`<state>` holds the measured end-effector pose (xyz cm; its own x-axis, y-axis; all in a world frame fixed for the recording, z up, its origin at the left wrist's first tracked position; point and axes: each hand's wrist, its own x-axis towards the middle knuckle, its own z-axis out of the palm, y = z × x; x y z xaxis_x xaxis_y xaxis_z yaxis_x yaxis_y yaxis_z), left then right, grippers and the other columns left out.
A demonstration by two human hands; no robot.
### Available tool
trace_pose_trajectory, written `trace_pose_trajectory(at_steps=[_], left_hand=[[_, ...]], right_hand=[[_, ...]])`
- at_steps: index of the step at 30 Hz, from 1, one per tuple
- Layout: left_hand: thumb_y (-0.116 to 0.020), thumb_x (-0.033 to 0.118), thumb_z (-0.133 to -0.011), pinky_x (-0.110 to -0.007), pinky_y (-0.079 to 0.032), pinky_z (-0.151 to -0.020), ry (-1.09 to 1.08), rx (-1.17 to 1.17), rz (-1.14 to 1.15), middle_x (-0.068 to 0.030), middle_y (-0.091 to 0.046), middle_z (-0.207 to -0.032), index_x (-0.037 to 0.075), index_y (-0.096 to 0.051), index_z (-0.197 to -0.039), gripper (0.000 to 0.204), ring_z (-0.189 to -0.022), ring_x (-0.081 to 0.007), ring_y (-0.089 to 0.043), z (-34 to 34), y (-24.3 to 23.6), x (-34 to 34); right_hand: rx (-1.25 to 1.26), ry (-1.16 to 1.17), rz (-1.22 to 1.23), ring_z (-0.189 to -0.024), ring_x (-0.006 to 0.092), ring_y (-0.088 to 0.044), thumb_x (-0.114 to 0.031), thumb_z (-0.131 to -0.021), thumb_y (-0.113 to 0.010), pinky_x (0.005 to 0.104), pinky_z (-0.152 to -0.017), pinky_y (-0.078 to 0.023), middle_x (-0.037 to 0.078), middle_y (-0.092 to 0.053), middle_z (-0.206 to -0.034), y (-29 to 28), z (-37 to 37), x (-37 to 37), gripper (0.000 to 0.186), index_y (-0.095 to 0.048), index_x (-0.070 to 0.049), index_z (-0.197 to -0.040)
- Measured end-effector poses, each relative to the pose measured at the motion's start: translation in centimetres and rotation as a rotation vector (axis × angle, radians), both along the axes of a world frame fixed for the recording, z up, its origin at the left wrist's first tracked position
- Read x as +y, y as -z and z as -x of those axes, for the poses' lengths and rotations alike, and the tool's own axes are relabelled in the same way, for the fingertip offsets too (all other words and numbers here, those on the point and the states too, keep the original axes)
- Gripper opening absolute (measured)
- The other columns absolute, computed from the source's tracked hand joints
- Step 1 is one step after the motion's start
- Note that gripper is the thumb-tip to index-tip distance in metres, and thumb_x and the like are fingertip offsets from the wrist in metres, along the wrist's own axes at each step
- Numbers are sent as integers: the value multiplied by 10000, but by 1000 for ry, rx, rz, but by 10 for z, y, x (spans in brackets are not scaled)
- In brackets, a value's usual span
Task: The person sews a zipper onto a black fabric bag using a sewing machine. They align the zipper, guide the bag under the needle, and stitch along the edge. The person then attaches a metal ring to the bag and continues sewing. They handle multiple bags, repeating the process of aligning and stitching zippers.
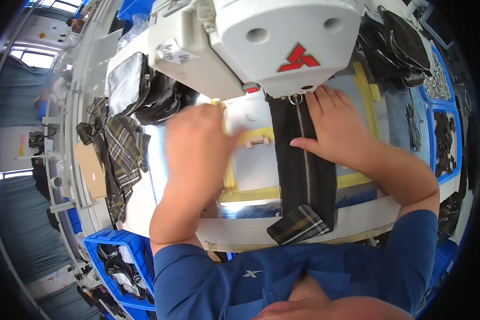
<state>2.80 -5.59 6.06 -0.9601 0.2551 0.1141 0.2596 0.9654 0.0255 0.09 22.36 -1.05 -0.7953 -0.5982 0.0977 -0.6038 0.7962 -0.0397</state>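
Note:
A long black fabric strip [290,165] with a silver metal zipper [305,154] runs from under the white sewing machine head [288,42] toward me. Its near end hangs over the table edge and carries a folded plaid cloth piece [300,224]. My right hand [337,125] lies on the strip's right side, fingers stretched toward the needle area and thumb across by the zipper. To the left of the strip, my left hand [200,133] is raised and smeared by motion, apart from the strip; its fingers cannot be made out clearly.
Yellow tape [250,194] outlines part of the work plate, with a small pinkish block [257,141] on it. Black pouches [157,96] and plaid cloth [124,154] lie left; more black pouches [394,45], scissors [412,125] and blue bins [457,141] right. Lower left stands a blue crate [97,240].

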Motion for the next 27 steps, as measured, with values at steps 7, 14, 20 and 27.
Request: trace_pose_trajectory(at_steps=[7,14,20,27], left_hand=[[-743,117,-939,-461,-538,-920,-294,517,80,-117,-767,-1044,59,-772,-1066,142,-1031,-354,-708,16,-2,-155],[-681,38,-1036,-252,-478,-652,-329,350,-792,-42,-719,-909,34,-746,-1022,67,-695,-117,-614,-17,-27,-94],[-638,-38,-1048,-222,-486,-695,-32,-182,-1242,-14,-689,-907,-49,-736,-1183,167,-792,-62,-617,-56,-7,22],[-834,19,-849,-332,-544,-788,206,101,-804,-99,-690,-1014,37,-792,-1116,272,-912,-235,-684,-19,26,53]], right_hand=[[75,-23,55,-1326,416,-591,-705,-930,-659,480,-1115,-428,317,-605,-1406,0,-4,-5,1009,-530,154,-1443],[122,-158,234,-1250,385,-649,-631,-931,-729,460,-1074,-473,280,-654,-1348,-15,-9,5,936,-529,104,-1475],[-721,-282,785,-1186,467,-675,-449,-886,-839,505,-1005,-536,289,-673,-1328,-79,-50,-5,955,-396,57,-1564],[-956,36,1000,-1010,156,-692,30,-858,-636,316,-870,-547,138,-718,-1175,-64,-24,17,679,-503,-33,-1521]])
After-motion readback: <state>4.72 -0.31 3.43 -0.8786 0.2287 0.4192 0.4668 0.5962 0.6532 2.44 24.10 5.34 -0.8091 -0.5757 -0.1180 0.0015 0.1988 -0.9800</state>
